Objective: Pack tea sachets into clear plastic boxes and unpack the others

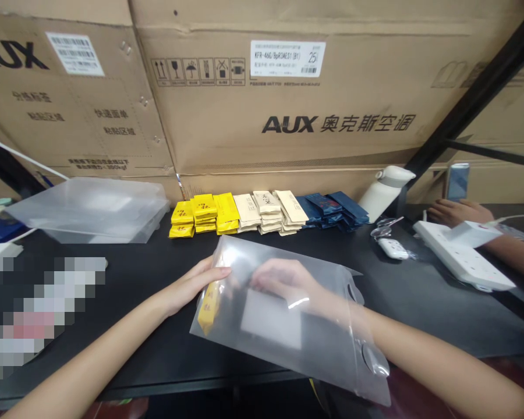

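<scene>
Around the right hand (284, 278); translucent bag (325, 355)

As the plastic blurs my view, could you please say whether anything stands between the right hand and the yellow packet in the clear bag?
Nothing visible does. The right hand appears inside the clear bag with the yellow packet; the white panel lies off that line.
</scene>
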`<state>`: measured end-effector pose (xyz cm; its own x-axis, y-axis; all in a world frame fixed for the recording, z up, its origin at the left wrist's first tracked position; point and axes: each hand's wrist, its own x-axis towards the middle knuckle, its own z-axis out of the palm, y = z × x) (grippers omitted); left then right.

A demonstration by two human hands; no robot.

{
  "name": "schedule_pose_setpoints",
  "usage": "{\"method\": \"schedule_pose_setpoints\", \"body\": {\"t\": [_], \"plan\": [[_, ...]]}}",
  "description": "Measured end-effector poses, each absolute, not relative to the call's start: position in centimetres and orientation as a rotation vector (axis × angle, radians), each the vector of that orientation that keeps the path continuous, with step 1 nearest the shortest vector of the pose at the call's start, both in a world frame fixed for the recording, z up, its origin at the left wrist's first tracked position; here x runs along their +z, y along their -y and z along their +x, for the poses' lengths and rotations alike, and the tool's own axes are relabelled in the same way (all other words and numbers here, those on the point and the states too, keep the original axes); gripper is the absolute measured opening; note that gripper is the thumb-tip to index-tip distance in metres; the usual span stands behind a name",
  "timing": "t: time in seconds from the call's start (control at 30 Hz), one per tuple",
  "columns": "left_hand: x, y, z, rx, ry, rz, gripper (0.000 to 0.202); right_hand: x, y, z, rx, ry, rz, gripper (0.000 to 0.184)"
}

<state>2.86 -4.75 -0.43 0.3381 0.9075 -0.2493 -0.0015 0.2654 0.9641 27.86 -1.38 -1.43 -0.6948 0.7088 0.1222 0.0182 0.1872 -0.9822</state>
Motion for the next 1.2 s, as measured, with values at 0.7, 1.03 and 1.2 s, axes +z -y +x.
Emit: {"method": "schedule_pose_setpoints", "body": {"t": [0.7, 1.03, 1.2], "plan": [[-0.9, 4.3, 2.4, 1.06, -1.043, 1.056, 0.034, -0.3, 0.6, 28.7, 1.193, 1.987, -0.813, 0.013], [-0.7, 4.3, 2.4, 1.159, -1.107, 0.963, 0.039, -0.1, 0.5, 28.6, 1.219, 1.904, -0.858, 0.009], [-0.3, 4.3, 2.5, 1.21, -1.124, 0.961, 0.041, 0.8, 0.7, 28.5, 1.214, 1.888, -0.914, 0.012]]}}
